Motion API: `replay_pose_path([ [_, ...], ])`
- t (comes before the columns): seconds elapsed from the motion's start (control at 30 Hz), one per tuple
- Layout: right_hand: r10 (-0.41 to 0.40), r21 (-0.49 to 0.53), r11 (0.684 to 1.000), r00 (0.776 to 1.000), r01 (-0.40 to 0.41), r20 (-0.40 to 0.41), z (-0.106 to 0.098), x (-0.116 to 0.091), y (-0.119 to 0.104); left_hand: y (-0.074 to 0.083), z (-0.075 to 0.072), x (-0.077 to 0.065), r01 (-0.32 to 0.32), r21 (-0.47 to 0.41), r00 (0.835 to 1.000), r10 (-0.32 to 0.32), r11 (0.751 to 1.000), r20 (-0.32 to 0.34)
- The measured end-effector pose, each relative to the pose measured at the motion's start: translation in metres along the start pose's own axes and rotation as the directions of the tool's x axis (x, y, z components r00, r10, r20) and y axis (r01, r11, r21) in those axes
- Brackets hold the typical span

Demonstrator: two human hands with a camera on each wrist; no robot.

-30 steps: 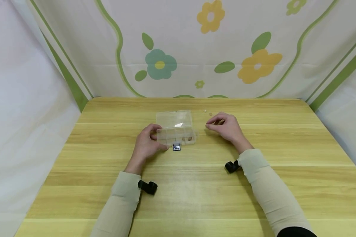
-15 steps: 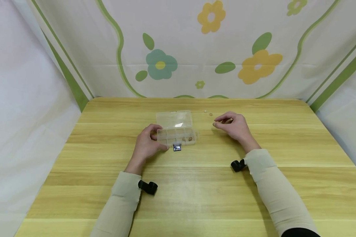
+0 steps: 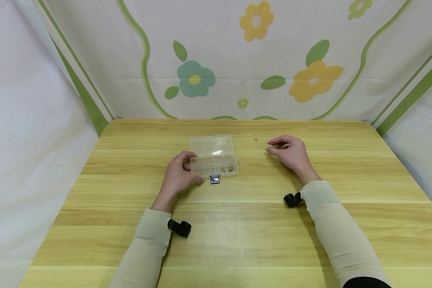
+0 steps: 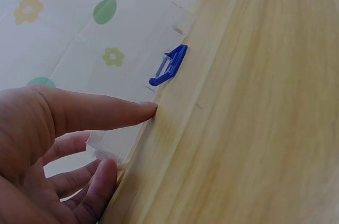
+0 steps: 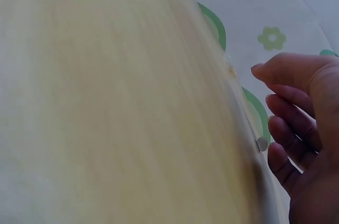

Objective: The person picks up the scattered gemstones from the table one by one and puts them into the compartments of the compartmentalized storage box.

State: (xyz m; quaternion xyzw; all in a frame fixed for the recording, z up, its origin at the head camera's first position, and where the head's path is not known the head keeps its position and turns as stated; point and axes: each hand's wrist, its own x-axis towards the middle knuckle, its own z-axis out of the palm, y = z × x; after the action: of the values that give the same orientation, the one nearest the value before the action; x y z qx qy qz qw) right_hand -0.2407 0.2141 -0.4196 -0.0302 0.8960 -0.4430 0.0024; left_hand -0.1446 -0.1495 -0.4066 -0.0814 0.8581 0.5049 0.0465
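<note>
My left hand [image 3: 178, 176] holds the left end of a clear plastic compartment box [image 3: 208, 165], thumb along the front and the other fingers behind. The box's lid [image 3: 210, 145] stands raised at the back. A blue latch [image 4: 169, 66] hangs at its front. Small brown pieces [image 3: 231, 169] sit in the front right compartments. To the right of the box, my right hand [image 3: 289, 152] hovers low, thumb and index finger parted. A small round grey disc [image 5: 262, 143] shows close by its fingers in the right wrist view. Whether anything touches the thumb tip is unclear.
Two small pieces lie on the wooden table [image 3: 237, 232] behind the box: a pale one [image 3: 249, 135] and a brownish one [image 3: 256, 139]. A white curtain with printed flowers [image 3: 196, 79] rises behind the table's far edge.
My right hand has moved to the right, away from the box, and its thumb and index finger have spread apart. The left hand and the box have stayed put.
</note>
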Motion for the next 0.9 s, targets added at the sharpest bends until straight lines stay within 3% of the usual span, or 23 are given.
replay_pose_path([
  [0.4, 0.059, -0.004, 0.998, 0.992, -0.060, -0.111, -0.004, 0.000, 0.008, 0.000, 0.000, 0.000, 0.005, 0.000, 1.000, -0.005, 1.000, -0.002],
  [0.9, 0.104, -0.040, 0.993, 0.990, -0.109, -0.094, -0.006, -0.001, 0.011, -0.001, 0.000, 0.001, 0.002, 0.000, 1.000, -0.002, 1.000, 0.012],
])
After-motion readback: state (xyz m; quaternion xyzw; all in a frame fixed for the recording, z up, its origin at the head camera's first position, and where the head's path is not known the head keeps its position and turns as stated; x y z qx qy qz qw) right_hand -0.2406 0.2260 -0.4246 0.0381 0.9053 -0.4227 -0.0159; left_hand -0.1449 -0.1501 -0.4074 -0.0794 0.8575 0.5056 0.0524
